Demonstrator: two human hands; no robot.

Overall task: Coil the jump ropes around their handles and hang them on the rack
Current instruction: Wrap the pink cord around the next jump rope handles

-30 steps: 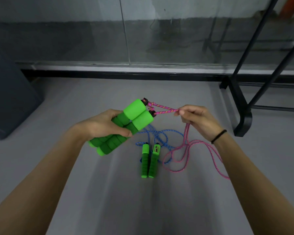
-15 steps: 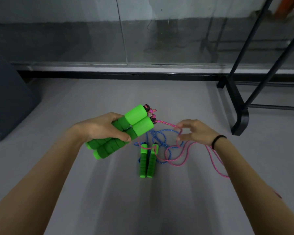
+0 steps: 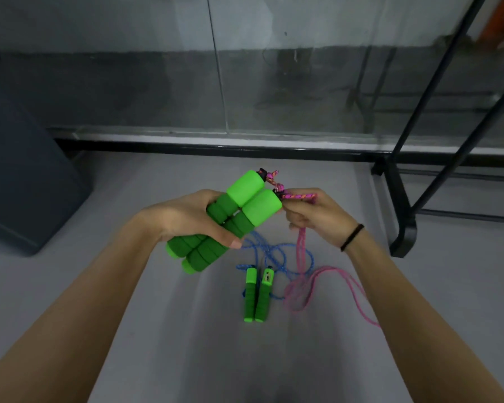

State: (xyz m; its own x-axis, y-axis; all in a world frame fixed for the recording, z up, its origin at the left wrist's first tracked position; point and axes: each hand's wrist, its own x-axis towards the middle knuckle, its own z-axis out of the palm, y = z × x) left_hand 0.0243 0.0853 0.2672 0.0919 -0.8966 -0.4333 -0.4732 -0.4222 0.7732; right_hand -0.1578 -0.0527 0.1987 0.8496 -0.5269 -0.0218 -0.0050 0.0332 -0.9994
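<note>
My left hand (image 3: 186, 219) grips two green foam handles (image 3: 230, 216) side by side, their tops tilted up to the right. The pink rope (image 3: 300, 251) leaves the handle tops, and my right hand (image 3: 317, 216) pinches it right next to them; the rest hangs down to loops on the floor. A second jump rope lies on the floor below: two green handles (image 3: 258, 295) together, with its blue rope (image 3: 274, 254) loosely piled behind them. The black rack (image 3: 405, 205) stands at the right.
A dark grey box (image 3: 21, 184) sits on the floor at the left. A glass wall with a black base rail (image 3: 216, 148) runs across the back. The rack's foot (image 3: 402, 245) curves down close to my right wrist.
My right hand rose from the floor loops and came in close to the handle tops, gripping the pink rope there. The handles in my left hand lifted slightly.
</note>
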